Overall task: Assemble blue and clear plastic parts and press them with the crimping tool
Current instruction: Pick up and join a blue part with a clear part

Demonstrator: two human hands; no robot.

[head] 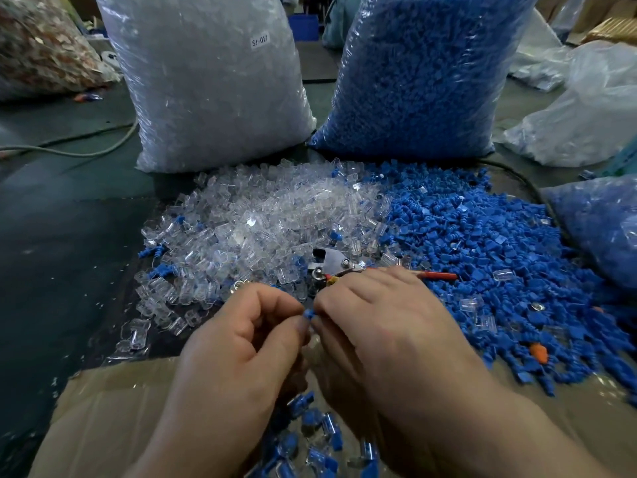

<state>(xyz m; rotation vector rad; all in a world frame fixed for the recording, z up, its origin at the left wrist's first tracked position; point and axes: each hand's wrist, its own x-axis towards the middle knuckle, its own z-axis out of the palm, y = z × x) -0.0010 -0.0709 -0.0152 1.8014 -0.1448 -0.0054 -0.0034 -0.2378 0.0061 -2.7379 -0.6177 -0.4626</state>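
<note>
- Bag of brownish scraps (41, 46): far up and to the left of the crimping tool (331, 267), lying on the dark floor.
- Pale cord (86, 146): runs across the floor well to the left of the tool, toward the clear sack.
- Clear sack (213, 81): stands upright behind and left of the tool, full of clear parts, with a small label reading SJ-017.
- Clear pile (262, 229): loose clear parts heaped just left of and behind the tool, touching its metal head; a few blue ones are mixed in.
- Cardboard box (113, 419): in front of the tool, under both forearms, its flap open.
- Left hand (241, 343): just in front of the tool and slightly left, fingers curled, thumb and forefinger pinching a small blue part (307, 314).
- Blue part: held in the air between the two hands' fingertips, near the front of the tool. Whether a clear part sits with it cannot be told.
- Crimping tool: lies on the heap where the clear and blue parts meet, its red handle (437, 276) pointing right.
- Finished pieces (310, 432): blue-and-clear, lying in the box below the hands.
- Right hand (389, 322): in front of the tool, covering part of its handle, back upward, fingertips curled onto the same blue part.
- Blue sack (420, 74): upright behind and right of the tool.
- Blue pile (482, 257): spread right of the tool, under its handle.
- Orange piece (538, 352): on the blue pile, right and forward of the tool.
- Pale bags (586, 115): far right, behind the tool.
</note>
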